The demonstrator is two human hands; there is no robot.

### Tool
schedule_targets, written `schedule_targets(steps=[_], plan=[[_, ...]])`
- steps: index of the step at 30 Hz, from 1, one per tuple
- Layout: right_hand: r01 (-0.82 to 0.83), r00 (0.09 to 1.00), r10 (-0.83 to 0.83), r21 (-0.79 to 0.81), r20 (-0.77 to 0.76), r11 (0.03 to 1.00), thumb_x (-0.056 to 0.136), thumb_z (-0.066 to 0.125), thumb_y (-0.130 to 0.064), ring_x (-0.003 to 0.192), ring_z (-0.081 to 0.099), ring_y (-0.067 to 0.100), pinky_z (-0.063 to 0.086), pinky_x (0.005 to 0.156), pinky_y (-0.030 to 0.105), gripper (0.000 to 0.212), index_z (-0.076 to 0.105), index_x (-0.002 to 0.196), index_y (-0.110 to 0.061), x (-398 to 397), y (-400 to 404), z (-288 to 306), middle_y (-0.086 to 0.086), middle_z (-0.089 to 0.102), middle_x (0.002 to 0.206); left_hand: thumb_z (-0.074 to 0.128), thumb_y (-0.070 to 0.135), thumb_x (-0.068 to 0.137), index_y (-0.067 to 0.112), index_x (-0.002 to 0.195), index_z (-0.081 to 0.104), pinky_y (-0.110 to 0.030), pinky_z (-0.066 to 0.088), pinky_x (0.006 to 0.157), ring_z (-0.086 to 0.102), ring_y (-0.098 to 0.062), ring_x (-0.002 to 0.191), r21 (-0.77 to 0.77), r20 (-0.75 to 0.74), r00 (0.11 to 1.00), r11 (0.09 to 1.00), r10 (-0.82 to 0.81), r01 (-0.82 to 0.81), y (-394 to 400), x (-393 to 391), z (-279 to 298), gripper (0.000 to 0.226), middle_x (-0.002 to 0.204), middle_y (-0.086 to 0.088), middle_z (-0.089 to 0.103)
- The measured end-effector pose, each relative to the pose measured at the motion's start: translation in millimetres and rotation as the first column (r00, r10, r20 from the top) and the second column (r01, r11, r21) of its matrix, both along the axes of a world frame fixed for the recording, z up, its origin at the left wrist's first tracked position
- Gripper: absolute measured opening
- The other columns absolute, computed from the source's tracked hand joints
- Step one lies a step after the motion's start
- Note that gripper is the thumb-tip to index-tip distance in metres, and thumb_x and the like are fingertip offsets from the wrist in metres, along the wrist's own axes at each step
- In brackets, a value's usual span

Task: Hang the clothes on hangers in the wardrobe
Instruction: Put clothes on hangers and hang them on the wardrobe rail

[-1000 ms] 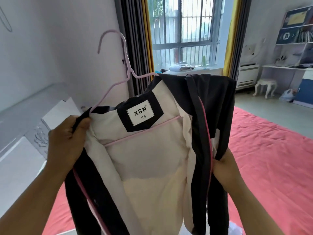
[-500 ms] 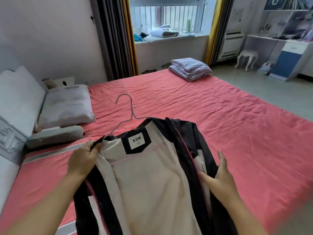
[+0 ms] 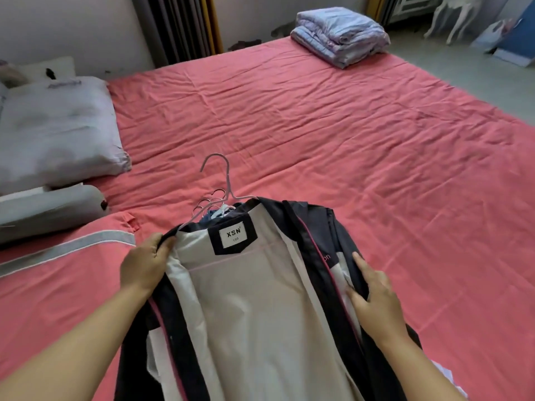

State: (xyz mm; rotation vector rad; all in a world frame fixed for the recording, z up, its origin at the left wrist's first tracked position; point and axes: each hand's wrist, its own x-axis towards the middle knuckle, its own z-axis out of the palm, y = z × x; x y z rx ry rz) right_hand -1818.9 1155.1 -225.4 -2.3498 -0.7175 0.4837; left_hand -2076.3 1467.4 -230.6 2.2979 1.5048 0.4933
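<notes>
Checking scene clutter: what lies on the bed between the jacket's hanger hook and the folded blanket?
Head view: only bare, wrinkled pink sheet between the hanger hook and the folded blanket.

A home bedroom: a bed (image 3: pixel 318 117) with pink sheet, a pillow (image 3: pixel 55 128), folded bedding (image 3: pixel 338 36) and curtains (image 3: pixel 185 27).

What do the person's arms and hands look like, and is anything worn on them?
Both forearms are bare, with no sleeve in view. The left hand and the right hand show no gloves, rings, watch or bracelet. Nails look short and unpainted.
</notes>
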Motion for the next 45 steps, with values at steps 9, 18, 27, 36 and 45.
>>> schedule_targets(steps=[9, 18, 27, 36, 45], plan=[[0.027, 0.999, -0.028, 0.024, 0.023, 0.999, 0.082, 0.070, -0.010, 0.105, 0.053, 0.027, 0.034, 0.084, 0.026, 0.065, 0.043, 0.140, -0.021, 25, 48, -52, 0.009, 0.053, 0.113, 0.045, 0.045, 0.085, 0.011, 0.100, 0.066, -0.041, 0.040, 0.065, 0.061, -0.039, 0.084, -0.059, 0.074, 0.997, 0.998, 0.003, 0.002, 54, 30, -64, 0.043, 0.088, -0.022, 0.067], [-0.149, 0.964, 0.212, -0.335, 0.162, 0.930, 0.086, 0.063, -0.042, 0.142, 0.017, 0.028, 0.008, 0.114, 0.051, 0.071, 0.029, 0.147, -0.030, -7, 36, -87, 0.009, 0.028, 0.153, 0.046, 0.048, 0.093, 0.019, 0.147, 0.028, -0.047, -0.002, 0.115, 0.002, -0.021, 0.146, -0.214, -0.260, 0.964, 0.977, -0.049, -0.008, 22, 44, -132, 0.065, 0.158, -0.006, 0.011], [-0.225, 0.971, 0.150, -0.516, -0.184, 0.827, 0.097, 0.027, -0.053, 0.146, -0.005, 0.019, 0.003, 0.116, 0.049, 0.056, 0.006, 0.148, -0.042, -49, 4, -118, -0.005, -0.009, 0.159, 0.029, 0.064, 0.092, 0.033, 0.150, 0.013, -0.053, 0.001, 0.115, -0.004, -0.032, 0.145, -0.563, -0.274, 0.951, 0.825, -0.144, -0.037, -76, 41, -158, 0.068, 0.159, -0.003, -0.005], [-0.056, 0.998, 0.053, -0.178, -0.025, 0.982, 0.093, 0.055, -0.030, 0.137, 0.032, 0.016, 0.023, 0.112, 0.031, 0.050, 0.044, 0.139, -0.016, -62, -43, -29, 0.000, 0.042, 0.145, 0.052, 0.038, 0.094, 0.013, 0.139, 0.043, -0.037, 0.024, 0.112, 0.024, -0.022, 0.141, -0.476, -0.074, 0.974, 0.866, -0.213, 0.153, -109, 29, -71, 0.052, 0.153, -0.009, 0.026], [0.175, 0.984, -0.174, -0.028, 0.029, 0.984, 0.087, 0.064, -0.033, 0.068, 0.060, 0.012, 0.047, 0.066, 0.030, 0.018, 0.071, 0.094, -0.018, -132, -138, 47, -0.007, 0.066, 0.068, 0.054, 0.044, 0.091, 0.035, 0.137, 0.041, -0.022, 0.045, 0.090, 0.057, -0.004, 0.103, -0.573, 0.164, 0.779, 0.585, -0.605, 0.575, -253, 15, 31, 0.048, 0.119, 0.013, 0.055]])
